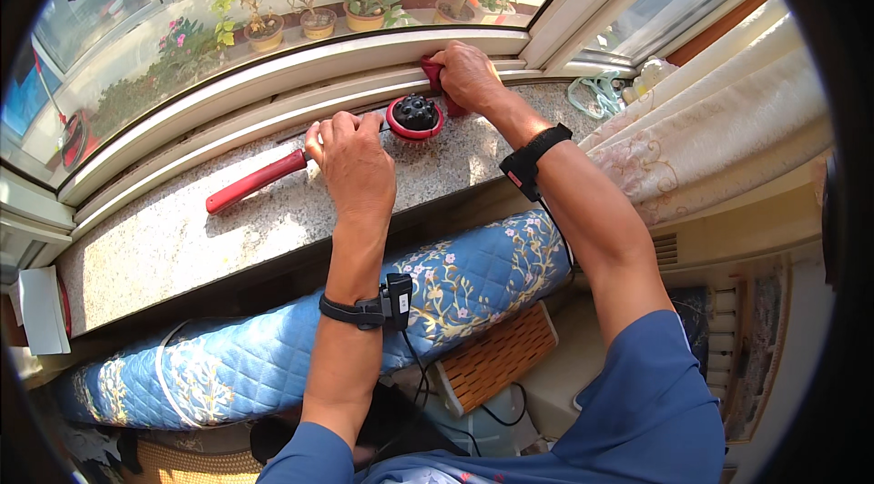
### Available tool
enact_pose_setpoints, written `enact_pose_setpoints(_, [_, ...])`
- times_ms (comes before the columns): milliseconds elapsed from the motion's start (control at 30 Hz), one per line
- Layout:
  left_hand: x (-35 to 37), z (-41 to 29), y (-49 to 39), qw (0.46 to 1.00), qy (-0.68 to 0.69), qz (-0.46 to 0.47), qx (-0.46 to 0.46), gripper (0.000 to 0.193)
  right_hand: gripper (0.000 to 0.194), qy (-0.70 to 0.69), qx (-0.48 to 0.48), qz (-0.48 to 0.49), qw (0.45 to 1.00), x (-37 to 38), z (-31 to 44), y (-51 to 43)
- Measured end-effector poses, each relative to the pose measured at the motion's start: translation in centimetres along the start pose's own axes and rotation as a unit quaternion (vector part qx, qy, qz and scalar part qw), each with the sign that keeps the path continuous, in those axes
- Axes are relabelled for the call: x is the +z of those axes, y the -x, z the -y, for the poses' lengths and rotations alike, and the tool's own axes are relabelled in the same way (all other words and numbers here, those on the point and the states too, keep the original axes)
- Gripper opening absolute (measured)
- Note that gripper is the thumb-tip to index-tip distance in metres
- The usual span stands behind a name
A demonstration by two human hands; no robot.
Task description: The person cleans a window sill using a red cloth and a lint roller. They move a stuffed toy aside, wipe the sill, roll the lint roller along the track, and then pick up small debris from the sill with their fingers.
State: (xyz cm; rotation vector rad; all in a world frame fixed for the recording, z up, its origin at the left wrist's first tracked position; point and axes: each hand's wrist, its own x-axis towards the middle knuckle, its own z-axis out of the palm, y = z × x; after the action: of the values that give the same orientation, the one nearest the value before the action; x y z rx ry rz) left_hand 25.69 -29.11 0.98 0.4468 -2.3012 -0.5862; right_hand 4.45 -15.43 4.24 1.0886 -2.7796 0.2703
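Observation:
My left hand (356, 163) grips the thin shaft of a massage hammer on the granite windowsill (171, 241). The hammer's red handle (256, 181) points to the left. Its round head (416, 116), black and knobbed with a red rim, lies just right of my fingers. My right hand (471, 77) is closed on a dark red cloth (433, 70) at the window track (355, 93). Part of the cloth hangs below my right hand onto the sill, behind the hammer head. My palm and fingers hide the rest of the cloth.
Potted plants (369, 9) stand beyond the glass. A pale embroidered curtain (710, 122) and a light green cord (601, 89) are at the right. Below the sill lies a rolled blue quilted mat (273, 347), near a slatted brown panel (497, 354). Wrist devices trail black cables (418, 355).

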Motion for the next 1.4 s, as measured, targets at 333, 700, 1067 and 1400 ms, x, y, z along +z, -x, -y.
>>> enact_pose_setpoints(333, [-6.3, 8.3, 0.4, 0.997, -0.078, 0.018, -0.024, 0.027, 0.039, -0.104, 0.011, 0.001, 0.994, -0.5, -1.2, -0.4])
enact_pose_setpoints(700, [-4.9, 7.8, -0.3, 0.999, -0.016, 0.046, -0.014, 0.024, 0.031, -0.194, -0.126, 0.035, 0.972, 1.0, 8.2, -1.8])
enact_pose_setpoints(1067, [-4.7, 7.8, -0.5, 0.999, 0.002, 0.021, -0.028, 0.026, 0.033, -0.242, 0.068, -0.127, 0.959, -5.2, 4.6, -1.8])
enact_pose_setpoints(1400, [-4.8, 8.0, -0.4, 0.998, 0.024, 0.029, -0.04, 0.026, 0.024, -0.066, -0.107, -0.188, 0.974, 0.3, 14.0, -3.4])
